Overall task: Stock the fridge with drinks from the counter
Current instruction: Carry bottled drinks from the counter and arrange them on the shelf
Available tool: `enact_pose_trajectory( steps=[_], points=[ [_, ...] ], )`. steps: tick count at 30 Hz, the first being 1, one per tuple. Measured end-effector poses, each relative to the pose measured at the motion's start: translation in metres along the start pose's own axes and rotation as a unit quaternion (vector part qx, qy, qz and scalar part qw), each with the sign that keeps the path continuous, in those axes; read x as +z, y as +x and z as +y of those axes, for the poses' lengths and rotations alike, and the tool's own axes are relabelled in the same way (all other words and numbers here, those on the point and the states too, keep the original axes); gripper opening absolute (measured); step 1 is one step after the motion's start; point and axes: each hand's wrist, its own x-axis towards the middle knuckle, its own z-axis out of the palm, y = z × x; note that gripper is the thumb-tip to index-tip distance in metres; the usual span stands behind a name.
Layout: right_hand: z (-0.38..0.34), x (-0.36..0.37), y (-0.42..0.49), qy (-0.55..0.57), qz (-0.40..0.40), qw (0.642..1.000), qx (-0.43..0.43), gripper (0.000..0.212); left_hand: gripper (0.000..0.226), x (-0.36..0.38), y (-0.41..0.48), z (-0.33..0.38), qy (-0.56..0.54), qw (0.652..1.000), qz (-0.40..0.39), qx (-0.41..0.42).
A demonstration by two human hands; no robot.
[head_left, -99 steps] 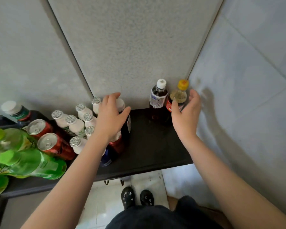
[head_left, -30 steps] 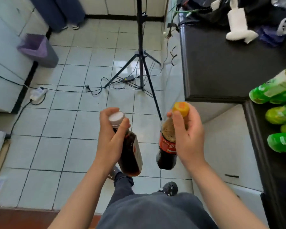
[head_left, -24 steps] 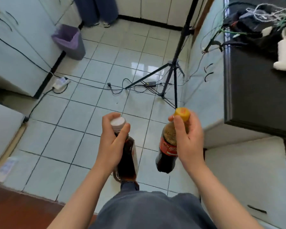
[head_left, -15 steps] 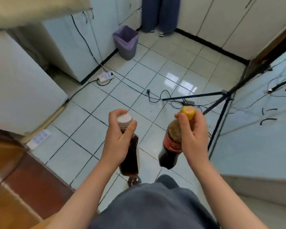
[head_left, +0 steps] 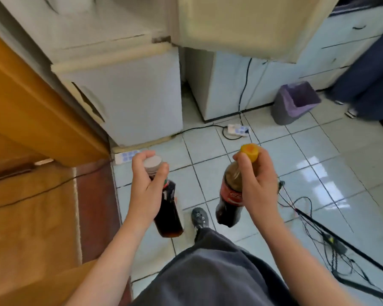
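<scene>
**Two bottles in hand, fridge at twelve o'clock**

I see my left hand (head_left: 146, 191) wrapped around the neck of a dark drink bottle (head_left: 167, 214) with a white cap (head_left: 152, 161); the fingers are closed on it just under the cap. Its label faces away and I cannot read it. My right hand (head_left: 255, 188) grips a cola bottle (head_left: 229, 199) at the neck, fingertips pinching below the yellow cap (head_left: 249, 149). The red band carries white script in the Coca-Cola style, too blurred to spell out. Both bottles hang over the tiled floor (head_left: 318, 164), near each other but apart. The white fridge (head_left: 128, 91) stands at about eleven o'clock, its upper door (head_left: 241, 25) swung open at twelve. A purple bin (head_left: 295, 102) sits at two o'clock, and a power strip (head_left: 238, 129) lies on the floor between the fridge and the bin.
</scene>
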Motion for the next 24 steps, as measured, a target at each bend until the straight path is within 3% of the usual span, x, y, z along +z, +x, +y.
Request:
enact_pose_trajectory(
  steps=[5, 8, 13, 17, 24],
  points=[
    [-0.035, 0.073, 0.105, 0.008, -0.119, 0.991, -0.061, 0.028, 0.027, -0.029, 0.084, 0.032, 0.037, 0.993, 0.106, 0.043],
    [-0.056, 0.116, 0.148, 0.031, -0.188, 0.979, -0.064, 0.017, 0.031, -0.047, 0.118, 0.041, 0.046, 0.984, 0.167, 0.048],
    [-0.076, 0.179, 0.193, 0.053, -0.224, 0.970, -0.085, 0.021, 0.030, -0.087, 0.157, 0.034, 0.020, 0.970, 0.242, 0.035],
    [-0.087, 0.227, 0.223, 0.059, -0.237, 0.966, -0.082, 0.019, 0.030, -0.119, 0.206, 0.024, 0.004, 0.969, 0.246, 0.023],
    [-0.130, 0.315, 0.289, 0.046, -0.218, 0.968, -0.112, 0.024, 0.030, -0.175, 0.329, 0.045, -0.048, 0.982, 0.159, 0.092]
  ],
)
